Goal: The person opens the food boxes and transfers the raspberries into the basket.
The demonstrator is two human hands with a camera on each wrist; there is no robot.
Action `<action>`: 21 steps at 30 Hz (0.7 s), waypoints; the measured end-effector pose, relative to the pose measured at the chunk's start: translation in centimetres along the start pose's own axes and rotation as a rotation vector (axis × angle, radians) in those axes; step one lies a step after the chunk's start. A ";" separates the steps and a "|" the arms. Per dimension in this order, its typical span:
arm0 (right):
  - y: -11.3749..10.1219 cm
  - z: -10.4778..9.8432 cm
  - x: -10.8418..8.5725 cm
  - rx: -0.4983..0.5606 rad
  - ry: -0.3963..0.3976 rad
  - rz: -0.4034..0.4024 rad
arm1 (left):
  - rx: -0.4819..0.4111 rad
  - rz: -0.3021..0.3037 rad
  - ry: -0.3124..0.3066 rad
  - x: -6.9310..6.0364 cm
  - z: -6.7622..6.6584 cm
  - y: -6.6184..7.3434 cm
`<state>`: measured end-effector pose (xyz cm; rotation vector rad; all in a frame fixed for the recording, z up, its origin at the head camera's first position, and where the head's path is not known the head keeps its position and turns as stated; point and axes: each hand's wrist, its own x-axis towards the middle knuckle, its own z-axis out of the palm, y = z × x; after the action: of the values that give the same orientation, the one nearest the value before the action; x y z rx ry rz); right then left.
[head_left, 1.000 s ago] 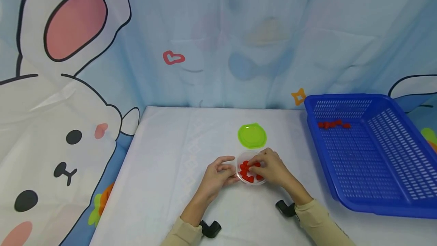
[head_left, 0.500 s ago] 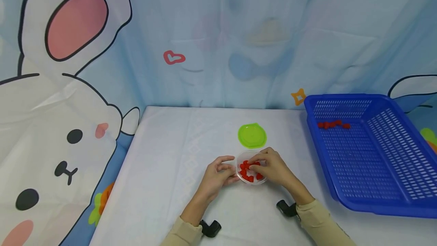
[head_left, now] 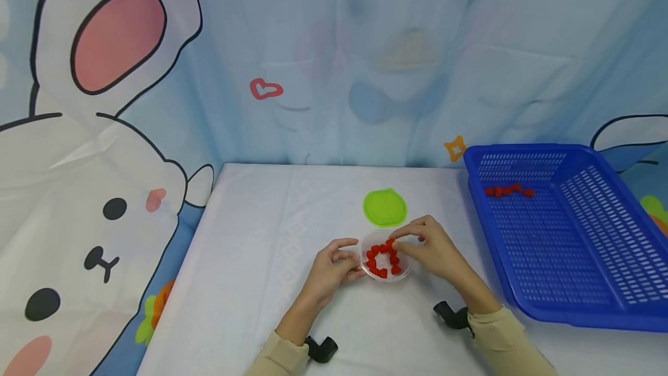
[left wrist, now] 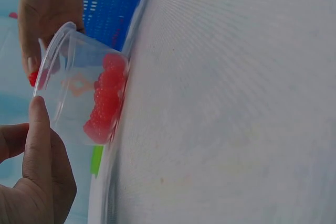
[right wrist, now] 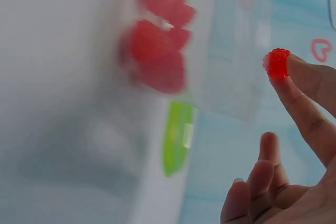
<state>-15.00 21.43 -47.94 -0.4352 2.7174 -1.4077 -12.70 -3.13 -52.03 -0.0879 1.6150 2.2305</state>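
A clear round cup (head_left: 367, 271) stands on the white table, with several red raspberry-like pieces (left wrist: 107, 98) at its bottom. My left hand (head_left: 331, 268) steadies the cup from the left, its fingers and thumb at the wall and rim. My right hand (head_left: 430, 248) is at the cup's upper right edge, and in the right wrist view it pinches one red piece (right wrist: 277, 63) between thumb and forefinger. The other right fingers are bent and hold nothing. Just behind the cup lies a green lid (head_left: 385, 208).
A blue perforated basket (head_left: 590, 248) stands at the right of the table, with several red pieces (head_left: 508, 190) near its back left corner. A printed curtain (head_left: 323, 28) hangs behind the table. Black devices (head_left: 321, 350) are strapped at both wrists.
My right hand has lifted from inside the cup and moved up and right to its edge, a red piece now between its fingertips. The left hand and cup have stayed in place.
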 end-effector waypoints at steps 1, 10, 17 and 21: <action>-0.4 -0.5 -0.1 -0.010 0.007 -0.007 | -0.001 -0.003 -0.002 0.0 0.0 0.0; -3.6 -7.1 -1.1 -0.117 0.108 -0.051 | -0.002 -0.002 -0.006 0.1 0.0 0.0; -2.1 -13.9 -0.5 -0.150 0.159 0.132 | 0.010 0.000 0.000 0.0 0.0 0.1; 1.1 -16.9 0.6 -0.140 0.195 0.269 | 0.011 -0.002 -0.001 0.1 0.0 0.0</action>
<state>-18.76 35.28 -38.90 0.0686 2.8994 -1.2548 -12.77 -3.11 -52.03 -0.0858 1.6266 2.2194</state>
